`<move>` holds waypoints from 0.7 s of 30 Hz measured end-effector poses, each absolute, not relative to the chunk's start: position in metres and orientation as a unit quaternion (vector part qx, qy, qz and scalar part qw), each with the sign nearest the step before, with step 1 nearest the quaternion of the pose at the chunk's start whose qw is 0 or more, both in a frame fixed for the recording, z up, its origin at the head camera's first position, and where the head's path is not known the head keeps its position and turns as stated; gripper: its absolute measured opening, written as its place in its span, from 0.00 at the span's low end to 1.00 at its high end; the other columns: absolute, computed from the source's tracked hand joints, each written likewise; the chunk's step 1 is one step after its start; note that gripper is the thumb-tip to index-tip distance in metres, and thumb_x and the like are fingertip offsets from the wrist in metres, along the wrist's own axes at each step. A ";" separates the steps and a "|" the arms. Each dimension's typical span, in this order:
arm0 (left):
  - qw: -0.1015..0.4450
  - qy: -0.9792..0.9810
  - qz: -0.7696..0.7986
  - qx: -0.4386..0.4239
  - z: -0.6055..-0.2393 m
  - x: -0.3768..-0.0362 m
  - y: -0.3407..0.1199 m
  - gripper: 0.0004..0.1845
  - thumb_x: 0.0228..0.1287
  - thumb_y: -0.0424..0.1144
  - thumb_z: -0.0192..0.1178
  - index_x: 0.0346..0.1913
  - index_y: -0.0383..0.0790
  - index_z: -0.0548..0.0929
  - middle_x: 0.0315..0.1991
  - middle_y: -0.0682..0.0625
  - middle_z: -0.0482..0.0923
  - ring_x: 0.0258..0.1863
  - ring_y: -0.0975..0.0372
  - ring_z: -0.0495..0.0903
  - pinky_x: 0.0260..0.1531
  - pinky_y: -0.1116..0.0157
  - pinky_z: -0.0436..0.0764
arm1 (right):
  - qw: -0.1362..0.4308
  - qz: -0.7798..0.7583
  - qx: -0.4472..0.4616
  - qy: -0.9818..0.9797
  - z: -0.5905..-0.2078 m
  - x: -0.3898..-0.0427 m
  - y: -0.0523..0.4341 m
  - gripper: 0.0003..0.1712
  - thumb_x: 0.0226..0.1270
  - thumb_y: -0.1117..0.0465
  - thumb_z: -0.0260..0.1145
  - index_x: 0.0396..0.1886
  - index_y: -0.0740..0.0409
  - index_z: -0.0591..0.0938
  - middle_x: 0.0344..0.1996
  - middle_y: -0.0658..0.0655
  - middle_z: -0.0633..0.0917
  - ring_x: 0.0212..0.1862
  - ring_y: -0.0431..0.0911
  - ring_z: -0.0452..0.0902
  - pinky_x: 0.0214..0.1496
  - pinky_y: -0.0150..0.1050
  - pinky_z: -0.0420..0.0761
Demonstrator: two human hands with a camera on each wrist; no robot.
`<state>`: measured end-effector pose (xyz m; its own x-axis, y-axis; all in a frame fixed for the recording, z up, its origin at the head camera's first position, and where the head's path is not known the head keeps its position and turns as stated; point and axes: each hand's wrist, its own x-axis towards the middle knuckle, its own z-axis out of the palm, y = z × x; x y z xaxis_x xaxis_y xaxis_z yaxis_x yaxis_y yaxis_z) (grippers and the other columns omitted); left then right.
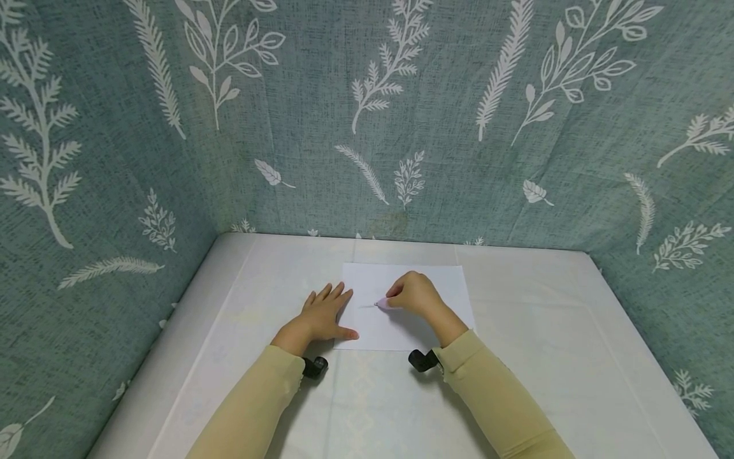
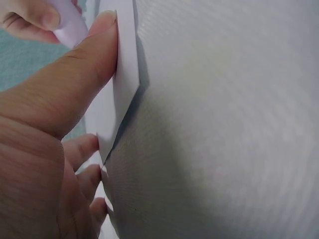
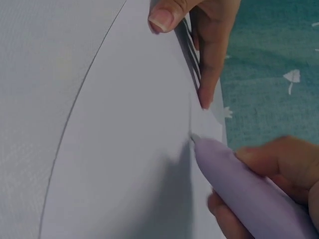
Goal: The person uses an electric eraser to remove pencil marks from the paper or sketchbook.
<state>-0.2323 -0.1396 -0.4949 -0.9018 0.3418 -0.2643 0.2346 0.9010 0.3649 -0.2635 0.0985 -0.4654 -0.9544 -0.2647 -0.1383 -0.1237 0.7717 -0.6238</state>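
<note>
— Two hands at work at the centre of the head view, on a flat white rectangular sheet of paper (image 1: 404, 306) lying on a pale white-covered table (image 1: 545, 357). What is each doing?

— The right hand (image 1: 414, 294) has its fingers curled round a pale lilac plastic pen (image 1: 381, 304), tip down on the sheet. In the right wrist view, the pen (image 3: 249, 191) fills the lower right of the frame, and its point meets the paper (image 3: 129, 149) at the end of a thin drawn line.

— And the other?

— The left hand (image 1: 325, 313) lies flat, fingers straight and spread, pressing the sheet's left edge just left of centre frame. In the left wrist view, its thumb (image 2: 75, 84) rests against the paper's edge (image 2: 124, 74), with the pen's lilac barrel (image 2: 70, 22) in the upper left corner.

— Where does the sheet sit?

— Mid-table, its far edge toward the backdrop, with the hands just apart on it.

— The surroundings?

— A teal woven cloth printed with white leaf sprigs (image 1: 367, 108) fills the top and both sides of the frame. Beige long sleeves (image 1: 493, 395) run in from the bottom edge, with a small black wrist-mounted camera (image 1: 423, 360) beneath each cuff.
</note>
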 end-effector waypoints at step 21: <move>0.162 0.961 0.165 0.152 -0.493 -0.231 -0.139 0.57 0.52 0.66 0.70 0.80 0.46 0.57 0.81 0.45 0.45 0.79 0.46 0.40 0.74 0.41 0.40 | 0.106 -0.323 -0.104 0.935 -0.467 -0.262 0.095 0.06 0.54 0.56 0.80 0.29 0.51 0.92 0.26 0.45 0.88 0.33 0.42 0.79 0.36 0.38 0.79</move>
